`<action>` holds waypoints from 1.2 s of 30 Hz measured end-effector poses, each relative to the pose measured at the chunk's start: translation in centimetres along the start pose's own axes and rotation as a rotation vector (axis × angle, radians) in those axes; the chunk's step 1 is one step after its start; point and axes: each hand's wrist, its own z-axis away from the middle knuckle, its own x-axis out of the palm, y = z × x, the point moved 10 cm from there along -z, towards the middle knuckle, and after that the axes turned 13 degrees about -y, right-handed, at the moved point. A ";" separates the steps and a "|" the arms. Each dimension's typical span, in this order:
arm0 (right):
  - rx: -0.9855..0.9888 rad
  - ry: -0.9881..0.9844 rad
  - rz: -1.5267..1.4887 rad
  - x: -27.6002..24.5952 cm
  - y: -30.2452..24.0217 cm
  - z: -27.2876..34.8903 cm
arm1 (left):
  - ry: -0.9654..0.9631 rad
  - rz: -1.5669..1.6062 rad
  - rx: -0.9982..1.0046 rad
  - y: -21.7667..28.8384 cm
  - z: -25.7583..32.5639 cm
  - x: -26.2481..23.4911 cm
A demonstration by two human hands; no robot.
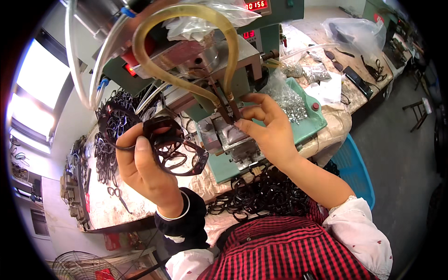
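Note:
My left hand [149, 179] is closed on dark eyeglass frames [201, 162], raised at the left of a green bench machine. The frames overlap, so I cannot tell how many there are. At the machine, my right hand [275, 135] has thumb and index finger pinched together beside two dark upright prongs [224, 113]. Whatever those fingertips hold is too small or too hidden to name. Under the prongs sits a metal fixture block [229, 135]. A yellowish looped hose [140, 44] runs down to the prongs.
A green tray [318, 122] with small shiny metal parts [293, 109] stands right of the machine. Black frames [275, 190] are heaped in front, more frames [106, 156] at left. Scissors [119, 198] lie on the bench. A blue basket [358, 170] stands at right.

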 end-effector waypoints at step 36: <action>0.075 0.274 1.087 -14.3 2.4 6.1 | -0.234 1.015 -0.866 -9.8 14.2 13.1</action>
